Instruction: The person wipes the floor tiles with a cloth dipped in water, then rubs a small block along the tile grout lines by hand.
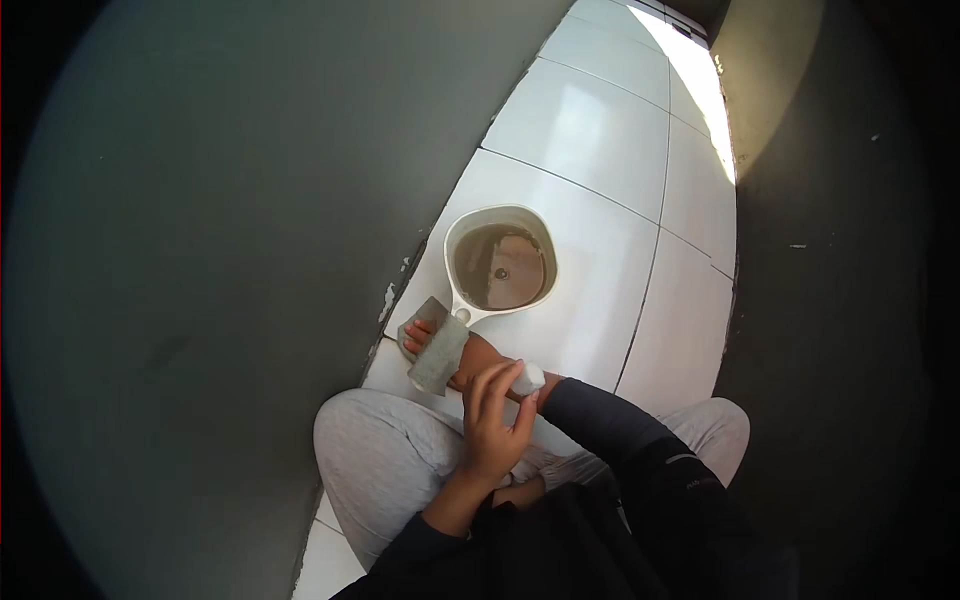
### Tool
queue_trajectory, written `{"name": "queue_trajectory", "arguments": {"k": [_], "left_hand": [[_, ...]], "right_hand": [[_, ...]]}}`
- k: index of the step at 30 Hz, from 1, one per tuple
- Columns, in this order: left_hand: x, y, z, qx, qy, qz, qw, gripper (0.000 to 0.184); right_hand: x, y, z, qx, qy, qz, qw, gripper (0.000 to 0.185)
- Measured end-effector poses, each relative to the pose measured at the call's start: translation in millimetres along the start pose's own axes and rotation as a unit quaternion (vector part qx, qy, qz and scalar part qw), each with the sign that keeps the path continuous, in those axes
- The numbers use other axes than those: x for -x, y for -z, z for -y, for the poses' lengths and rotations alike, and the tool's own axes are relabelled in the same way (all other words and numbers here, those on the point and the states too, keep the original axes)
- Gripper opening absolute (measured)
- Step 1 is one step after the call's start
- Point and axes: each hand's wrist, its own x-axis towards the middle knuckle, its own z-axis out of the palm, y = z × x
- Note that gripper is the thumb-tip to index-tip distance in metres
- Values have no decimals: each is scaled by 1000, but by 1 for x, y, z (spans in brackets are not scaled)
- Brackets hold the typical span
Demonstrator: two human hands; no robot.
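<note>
The rounded white lump (528, 379) your left hand (492, 425) pinches could slip if your right hand (415, 338), gripping a flat grey-green piece (440, 357), jerks.

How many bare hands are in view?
2. The left hand, pinching a small white block, is over the right forearm; the right hand, partly hidden, holds a grey-green piece near the white handled pot.

Pot (500, 209) is sitting on tiles (600, 180), with liquid (475, 265) pooling in it. Handle (481, 316) is pointing toward the person. Folded piece (440, 357) is being held before-left of pot, near handle; small block (528, 379), before and slightly right. Left knee (375, 435) is lying before-left of pot, right knee (718, 430) before-right.
</note>
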Motion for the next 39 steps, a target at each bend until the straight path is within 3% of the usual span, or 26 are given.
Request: {"name": "queue_trajectory", "arguments": {"k": [1, 2, 3, 5, 6, 8, 11, 20, 24, 27, 29, 34, 36, 38, 39], "left_hand": [[4, -3, 4, 1, 1, -1, 1000, 44], [6, -4, 3, 14, -2, 9, 1000, 44], [6, -5, 3, 10, -1, 27, 1000, 44], [8, -10, 2, 9, -5, 55, 998, 44], [9, -12, -1, 13, -7, 58, 998, 44], [11, -18, -5, 24, 0, 110, 994, 44], [22, -30, 0, 32, 13, 143, 989, 46], [31, -57, 3, 36, 41, 239, 969, 45], [37, -61, 11, 24, 50, 253, 966, 44], [39, -61, 15, 11, 52, 254, 966, 44], [38, -64, 17, 10, 47, 245, 968, 45], [38, -64, 13, -3, 33, 257, 966, 42], [39, -65, 13, -2, 24, 262, 965, 42], [39, -67, 16, -9, 16, 267, 964, 42], [41, -66, 16, -6, 21, 271, 962, 42]], "right_hand": [[21, -8, 2, -256, -33, -25, 966, 55], [48, -10, 6, -632, -10, -43, 773, 50], [75, -14, 10, -896, 4, -49, 442, 46], [120, -47, -5, -991, 55, -81, 89, 45], [141, -75, -26, -978, 101, -113, 146, 46], [186, -104, -26, -952, 169, -149, 204, 50], [223, -146, -11, -958, 170, -105, 206, 56], [262, -250, 52, -907, -61, 256, 327, 54], [274, -276, 96, -856, -178, 326, 360, 55], [279, -275, 98, -852, -182, 322, 371, 57], [283, -268, 75, -880, -83, 263, 386, 59], [316, -184, -3, -959, 112, 10, 260, 59], [325, -153, -24, -948, 153, -103, 259, 58], [325, -156, -20, -961, 161, -118, 190, 56], [326, -154, -17, -963, 152, -116, 188, 56]]}}
